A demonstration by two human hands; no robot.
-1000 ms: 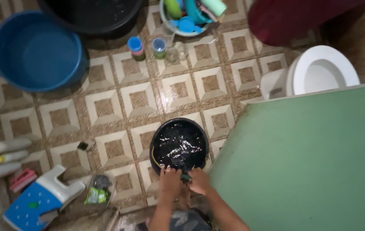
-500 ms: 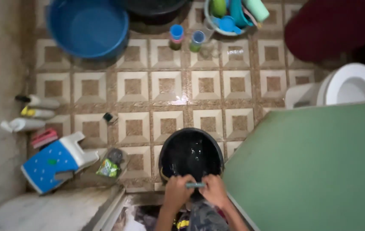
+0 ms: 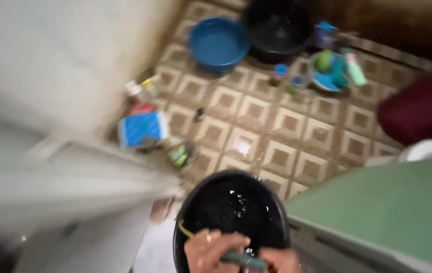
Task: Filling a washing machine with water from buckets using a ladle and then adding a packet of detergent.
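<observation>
Frame is motion-blurred, details soft.

Left hand [image 3: 211,250] sits at the bottom edge, over the near rim of a black basin [image 3: 231,212]. Fingers curled shut around one end of a slim green handle [image 3: 244,260]. Right hand [image 3: 279,262] is at the other end of that handle, partly cut off by the frame edge; it appears closed on it too, though blur makes the finger positions hard to read. What the handle belongs to can't be told.

The basin holds dark water with a few bright glints on the surface. A thin yellow strip runs along its left inner wall. It sits on a brown-and-cream patterned tile floor [image 3: 276,126], touching or just beside a green flat surface [image 3: 388,207] at the right.

Far side of the floor: blue round tub [image 3: 218,43], next to it a large black tub [image 3: 276,30]. Near those, a small bowl of colourful plastic items [image 3: 335,71] and two small cups [image 3: 287,76]. A blue-and-white plastic stool [image 3: 142,129] lies on its side by the pale wall [image 3: 59,65] on the left, with bottles just behind it. A dark red object [image 3: 423,108] is at right, white toilet rim [image 3: 428,149] just below it.
</observation>
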